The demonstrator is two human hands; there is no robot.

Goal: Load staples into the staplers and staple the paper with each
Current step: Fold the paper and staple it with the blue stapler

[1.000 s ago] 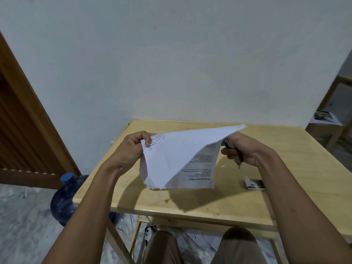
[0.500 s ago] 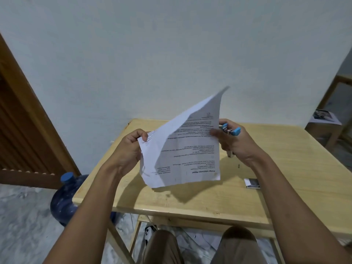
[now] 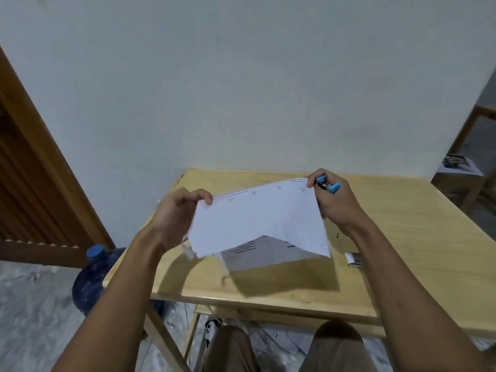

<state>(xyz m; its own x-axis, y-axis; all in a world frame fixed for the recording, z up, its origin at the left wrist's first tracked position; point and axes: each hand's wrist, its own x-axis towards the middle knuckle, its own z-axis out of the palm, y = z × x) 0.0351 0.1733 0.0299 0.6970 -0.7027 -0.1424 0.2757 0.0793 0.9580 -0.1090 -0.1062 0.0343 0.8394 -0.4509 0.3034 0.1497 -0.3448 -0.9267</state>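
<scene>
The setting looked like a plain room in a home. A light wooden table stood against a bare white wall. Left of the table was a brown wooden door, and a large blue water jug sat on the marble-patterned floor by the table's left corner. Right of the table stood a wooden chair.

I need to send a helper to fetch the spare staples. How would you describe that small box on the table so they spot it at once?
Start at the pale wooden table against the white wall. On its right half, beside the person's right forearm and just right of the held paper, lies the small box. It is the only loose thing lying on the tabletop: flat, white and dark.
</scene>
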